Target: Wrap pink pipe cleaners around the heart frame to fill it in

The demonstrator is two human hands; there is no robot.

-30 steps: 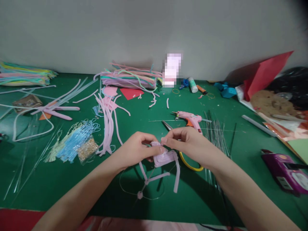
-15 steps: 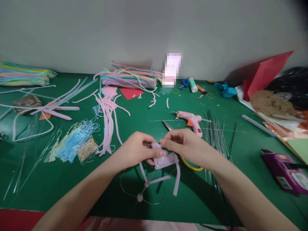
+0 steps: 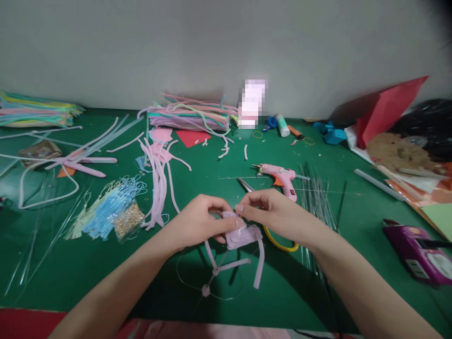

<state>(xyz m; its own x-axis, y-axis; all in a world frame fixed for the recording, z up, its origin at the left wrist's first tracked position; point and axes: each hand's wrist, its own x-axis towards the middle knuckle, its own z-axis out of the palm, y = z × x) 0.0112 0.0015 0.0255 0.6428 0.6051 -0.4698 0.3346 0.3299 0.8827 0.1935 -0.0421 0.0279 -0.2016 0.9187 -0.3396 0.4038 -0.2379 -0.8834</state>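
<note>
A small pale-purple piece of coiled pipe cleaner (image 3: 243, 237) is held up between my two hands over the green table. My left hand (image 3: 208, 219) grips it from the left, thumb on top and fingers behind. My right hand (image 3: 268, 207) pinches at its upper edge; the fingertips hide exactly what is between them. One loose purple end hangs down at its right. Just below lies a thin wire piece with purple strips and a small purple knob (image 3: 205, 290). Partly under my right hand are yellow-handled scissors (image 3: 282, 244), blades pointing up left.
Behind my right hand lies a pink glue gun (image 3: 278, 173), beside a bundle of thin wires (image 3: 319, 202). Purple pipe cleaners (image 3: 158, 188), blue tassels (image 3: 106, 212) and a bag of gold beads (image 3: 127, 220) are at left. A purple power strip (image 3: 416, 252) sits at right.
Almost nothing differs. My left thumb has shifted very slightly on the purple piece; both hands keep their places.
</note>
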